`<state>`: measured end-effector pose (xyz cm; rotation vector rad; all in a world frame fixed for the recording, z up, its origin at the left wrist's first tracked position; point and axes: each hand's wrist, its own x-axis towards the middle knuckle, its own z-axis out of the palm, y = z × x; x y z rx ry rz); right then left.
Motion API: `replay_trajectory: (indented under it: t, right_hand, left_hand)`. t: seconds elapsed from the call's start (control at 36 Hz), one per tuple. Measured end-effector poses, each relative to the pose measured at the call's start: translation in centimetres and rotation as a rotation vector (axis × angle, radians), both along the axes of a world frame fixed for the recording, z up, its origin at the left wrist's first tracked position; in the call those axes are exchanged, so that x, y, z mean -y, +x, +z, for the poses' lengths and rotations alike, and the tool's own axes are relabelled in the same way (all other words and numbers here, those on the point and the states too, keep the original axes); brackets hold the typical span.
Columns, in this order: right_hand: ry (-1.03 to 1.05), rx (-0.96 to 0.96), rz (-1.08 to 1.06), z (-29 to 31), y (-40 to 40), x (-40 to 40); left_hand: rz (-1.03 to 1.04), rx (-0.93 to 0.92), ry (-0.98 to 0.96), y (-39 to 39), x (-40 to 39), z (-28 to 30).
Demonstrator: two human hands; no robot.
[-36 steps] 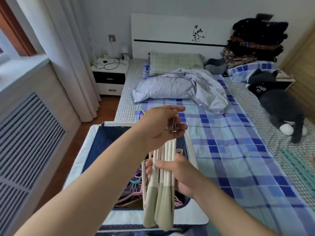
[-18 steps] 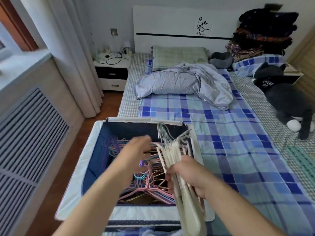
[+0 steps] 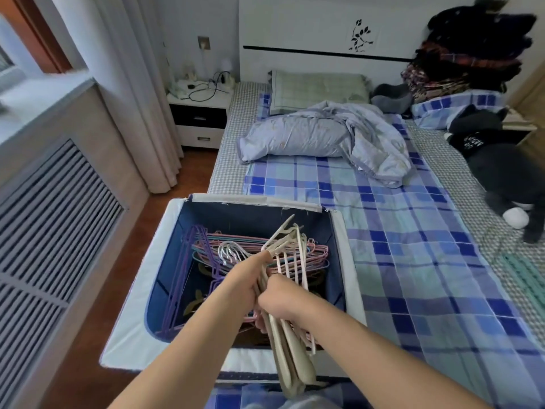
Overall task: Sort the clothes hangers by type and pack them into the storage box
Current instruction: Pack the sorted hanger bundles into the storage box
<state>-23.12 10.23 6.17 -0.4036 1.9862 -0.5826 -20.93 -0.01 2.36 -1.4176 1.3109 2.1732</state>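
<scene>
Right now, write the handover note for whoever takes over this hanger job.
Left hand: grips the bundle of cream hangers near its upper part.
Right hand: grips the same bundle just below.
The bundle is tilted over the storage box, hook ends over the inside, lower ends sticking out past the near rim.
Done: coloured wire hangers already lie in the box; purple ones stand along its left wall.
Left: lay the cream bundle in. No other loose hangers in view.

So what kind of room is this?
A bedroom, most likely: there's a bed with a pillow and rumpled quilt, and a nightstand beside it.
</scene>
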Motion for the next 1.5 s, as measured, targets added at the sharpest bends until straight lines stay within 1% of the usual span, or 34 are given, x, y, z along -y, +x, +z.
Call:
replay_trajectory:
  t: [0.06, 0.11, 0.17, 0.25, 0.28, 0.31, 0.39, 0.44, 0.58, 0.64, 0.69, 0.78, 0.81, 0.83, 0.86, 0.92, 0.94, 0.97, 1.0, 1.08, 1.14, 1.19, 1.25, 1.33, 1.42, 1.5]
  right_hand:
    - [0.009, -0.049, 0.005, -0.5, -0.4, -0.1]
    - [0.010, -0.167, 0.022, -0.5, -0.5, -0.9]
    - [-0.050, -0.299, 0.048, -0.3, -0.6, -2.3]
    - [-0.151, -0.471, -0.009, 0.1, -1.6, -4.9]
    - [-0.132, -0.515, -0.032, -0.1, -2.1, -5.9]
    - [-0.093, -0.519, -0.047, -0.5, -2.6, -6.8]
    - [0.018, -0.375, -0.014, -2.0, -2.7, -8.8]
    - [0.041, -0.322, 0.025, -3.7, -2.3, -9.4]
    - [0.055, -0.344, -0.011, -6.7, -1.8, -8.1]
    - [0.050, -0.302, -0.025, -7.2, -1.8, -7.1]
    - [0.011, -0.186, -0.007, -6.9, -1.7, -6.8]
    - [-0.112, 0.048, -0.059, -5.3, -1.7, -7.8]
    - [-0.095, 0.077, -0.044, -5.3, -1.5, -8.1]
    - [-0.036, 0.059, 0.003, -5.5, -1.2, -8.2]
    - [0.051, -0.015, 0.084, -6.0, -0.7, -8.3]
    - [0.191, -0.245, 0.329, -6.7, 0.3, -8.2]
    - [0.201, -0.349, 0.462, -6.7, 0.8, -8.1]
    - [0.173, -0.410, 0.554, -6.6, 1.2, -7.8]
    - [0.118, -0.431, 0.567, -6.5, 1.7, -7.7]
    - [-0.007, -0.388, 0.388, -5.9, 2.3, -8.0]
    - [-0.049, -0.411, 0.311, -5.9, 1.8, -8.5]
    - [-0.081, -0.446, 0.212, -6.3, 0.7, -9.1]
    - [-0.096, -0.568, 0.127, -6.4, -0.6, -9.6]
    - [-0.097, -0.723, 0.042, -6.4, -2.2, -10.5]
    - [-0.119, -0.820, -0.029, -6.5, -3.1, -11.2]
    - [-0.106, -0.850, -0.077, -6.6, -3.8, -11.7]
  left_hand:
    - [-0.003, 0.000, -0.012, -1.1, -0.1, -0.2]
    - [0.013, 0.001, -0.011, -2.2, -0.4, -0.6]
    - [0.041, -0.015, 0.012, -3.1, -0.4, -1.5]
    - [0.133, -0.065, 0.065, -4.0, -0.7, -2.8]
    - [0.158, -0.082, 0.077, -4.3, -1.0, -3.2]
    - [0.172, -0.103, 0.090, -4.6, -1.3, -3.7]
    - [0.174, -0.161, 0.108, -4.9, -2.2, -6.1]
    - [0.183, -0.158, 0.105, -5.0, -2.7, -8.0]
    - [0.276, -0.160, 0.226, -5.3, -2.5, -11.8]
    - [0.295, -0.143, 0.251, -5.8, -1.7, -12.5]
    - [0.284, -0.128, 0.261, -6.1, -0.5, -12.6]
    - [0.155, -0.083, 0.230, -6.4, 1.6, -12.6]
    - [0.120, -0.067, 0.223, -6.5, 2.3, -12.7]
    - [0.080, -0.053, 0.216, -6.6, 2.9, -12.8]
    - [0.043, -0.044, 0.210, -6.6, 3.4, -13.0]
    - [-0.039, -0.042, 0.186, -6.7, 3.9, -13.1]
    - [-0.070, -0.058, 0.172, -6.8, 4.0, -13.3]
    - [-0.085, -0.082, 0.158, -6.9, 3.9, -13.5]
    - [-0.092, -0.113, 0.147, -7.0, 3.7, -13.8]
    - [-0.099, -0.196, 0.106, -7.0, 2.0, -14.5]
    - [-0.067, -0.243, 0.116, -6.5, 0.5, -15.2]
    - [-0.023, -0.235, 0.124, -6.0, -0.8, -15.9]
    - [-0.010, -0.197, 0.109, -5.3, -1.8, -16.9]
    - [0.020, -0.176, 0.166, -4.4, -3.9, -18.1]
    - [0.064, -0.201, 0.267, -3.6, -6.4, -18.1]
    - [0.106, -0.202, 0.342, -3.5, -7.5, -17.5]
